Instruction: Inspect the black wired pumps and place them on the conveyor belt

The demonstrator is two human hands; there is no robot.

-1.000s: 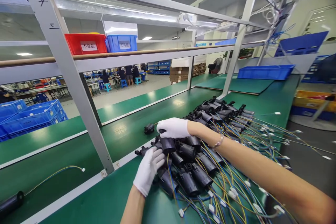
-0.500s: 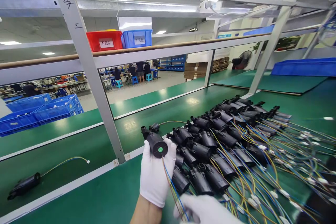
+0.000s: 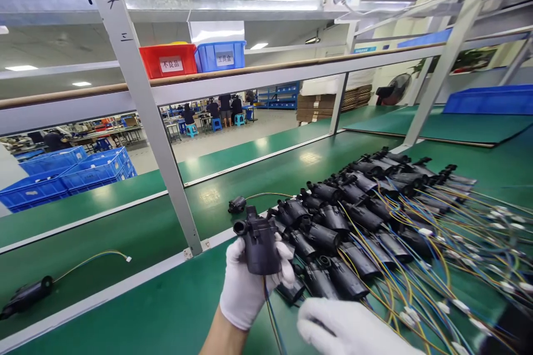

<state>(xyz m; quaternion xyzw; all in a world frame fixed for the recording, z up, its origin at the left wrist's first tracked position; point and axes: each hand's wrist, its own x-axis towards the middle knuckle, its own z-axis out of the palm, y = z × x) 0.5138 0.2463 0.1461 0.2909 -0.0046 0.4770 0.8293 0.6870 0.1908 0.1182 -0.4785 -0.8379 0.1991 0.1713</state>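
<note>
My left hand (image 3: pixel 245 283), in a white glove, is closed round a black cylindrical pump part (image 3: pixel 260 244) and holds it up above the green bench, nozzle pointing left. Blue and yellow wires (image 3: pixel 272 316) hang down from the part. My right hand (image 3: pixel 350 330), also gloved, sits low at the bottom edge beside those wires; its fingers curl, and I cannot make out what they hold. Just right of both hands lies a long row of several identical black pump parts (image 3: pixel 353 216) with trailing wires and white connectors.
A grey frame post (image 3: pixel 145 116) stands left of my hands. Beyond it on the conveyor belt lie a single pump part (image 3: pixel 236 204) and another with its wire (image 3: pixel 27 295). Red (image 3: pixel 169 60) and blue bins (image 3: pixel 220 55) sit on the upper shelf. People work at benches far behind.
My left hand has lifted one pump part out of the row and turned it from end-on to side-on. My right hand drew back from the pile to the bottom edge.
</note>
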